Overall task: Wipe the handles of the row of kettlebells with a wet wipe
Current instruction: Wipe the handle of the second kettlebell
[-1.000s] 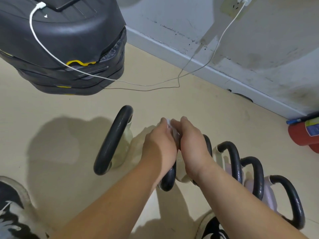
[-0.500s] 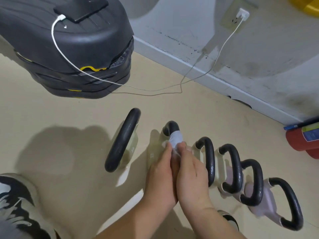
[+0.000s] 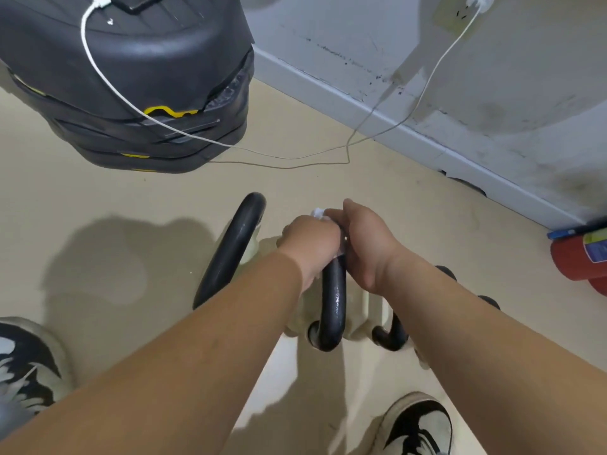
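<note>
Landmark: the second kettlebell handle [image 3: 334,300], black, in the middle of the floor [image 3: 98,198].

Left of it: my left shoe [image 3: 26,366] at the frame edge. Farther back on that side, a stack of black platforms [image 3: 131,77] with a white charging cable [image 3: 230,146] trailing off it toward the wall [image 3: 427,44]. Just left of the landmark, the first kettlebell handle [image 3: 230,251], bare, nothing touching it.

At the landmark: my left hand [image 3: 312,241] and right hand [image 3: 368,244] are both closed over the far top of the handle, pressed side by side with the wet wipe [image 3: 318,213] bunched between them. Only a white corner of it shows above my knuckles. The near leg of the handle is exposed.

Right of it: the next handle [image 3: 391,336] sits just beside, mostly hidden under my right forearm. Beyond that, bits of further handles; count unclear. Red fire extinguisher [image 3: 578,254] far right, by the wall.

Risks, as I judge them: the bunched wipe may cover only a narrow strip, leaving patches missed. Handles stand close, so my knuckles could knock the neighbour. Pushing hard at the far top could rock the bell.
</note>
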The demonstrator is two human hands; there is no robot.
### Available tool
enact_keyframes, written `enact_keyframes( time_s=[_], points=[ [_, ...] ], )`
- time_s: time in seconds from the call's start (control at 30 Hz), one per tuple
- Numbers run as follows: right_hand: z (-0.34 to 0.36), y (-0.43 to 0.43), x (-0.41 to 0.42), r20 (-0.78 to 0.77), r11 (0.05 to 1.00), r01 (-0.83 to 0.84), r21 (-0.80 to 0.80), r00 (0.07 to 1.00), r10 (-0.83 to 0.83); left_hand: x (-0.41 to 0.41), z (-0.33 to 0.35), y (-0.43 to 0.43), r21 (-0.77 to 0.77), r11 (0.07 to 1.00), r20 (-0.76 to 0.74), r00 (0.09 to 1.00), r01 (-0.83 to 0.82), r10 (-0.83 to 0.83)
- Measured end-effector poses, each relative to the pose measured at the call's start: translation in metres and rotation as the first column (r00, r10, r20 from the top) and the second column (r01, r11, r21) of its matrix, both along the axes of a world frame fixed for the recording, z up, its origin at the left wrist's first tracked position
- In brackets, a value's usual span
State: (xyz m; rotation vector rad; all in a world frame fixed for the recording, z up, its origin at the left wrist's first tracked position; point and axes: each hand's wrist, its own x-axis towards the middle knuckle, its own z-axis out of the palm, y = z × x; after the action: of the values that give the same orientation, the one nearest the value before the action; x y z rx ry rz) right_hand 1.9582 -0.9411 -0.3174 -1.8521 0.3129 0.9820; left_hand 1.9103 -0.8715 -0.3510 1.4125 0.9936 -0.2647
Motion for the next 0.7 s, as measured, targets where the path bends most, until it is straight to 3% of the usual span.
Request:
enact_keyframes(
  time_s=[0.07,0.23,0.37,0.5,0.53,0.6,0.67,0.7],
  points=[
    [0.0,-0.001,0.002,-0.041,0.998,0.043,0.045,0.998,-0.041,0.003,0.004,-0.003,-0.099,0.991,0.006,0.996,-0.093,0.094],
    [0.004,-0.013,-0.013,0.037,0.998,-0.032,0.05,0.999,0.03,0.004,0.014,-0.008,-0.157,0.974,0.088,0.98,-0.162,0.177],
    [0.012,-0.022,-0.028,0.112,0.996,-0.086,-0.003,0.99,0.086,-0.015,0.01,-0.023,-0.053,0.994,0.18,0.979,-0.093,0.101],
    [0.008,-0.038,-0.053,0.15,0.999,-0.048,-0.004,0.987,0.048,-0.048,0.002,-0.048,0.033,0.991,0.346,0.931,-0.132,0.112],
    [0.006,-0.04,-0.062,0.161,0.999,-0.051,0.012,0.986,0.049,-0.055,-0.001,-0.052,-0.046,0.99,0.376,0.916,-0.134,0.141],
    [0.004,-0.046,-0.081,0.186,0.998,-0.032,0.047,0.982,0.023,-0.069,0.004,-0.057,-0.415,0.904,0.395,0.875,-0.1,0.279],
    [0.001,-0.055,-0.097,0.205,0.998,-0.012,0.055,0.979,0.001,-0.08,-0.004,-0.065,-0.578,0.8,0.315,0.862,-0.157,0.397],
    [-0.001,-0.06,-0.104,0.215,0.999,-0.002,0.053,0.977,-0.01,-0.086,-0.009,-0.07,-0.587,0.793,0.302,0.866,-0.161,0.399]
  ],
)
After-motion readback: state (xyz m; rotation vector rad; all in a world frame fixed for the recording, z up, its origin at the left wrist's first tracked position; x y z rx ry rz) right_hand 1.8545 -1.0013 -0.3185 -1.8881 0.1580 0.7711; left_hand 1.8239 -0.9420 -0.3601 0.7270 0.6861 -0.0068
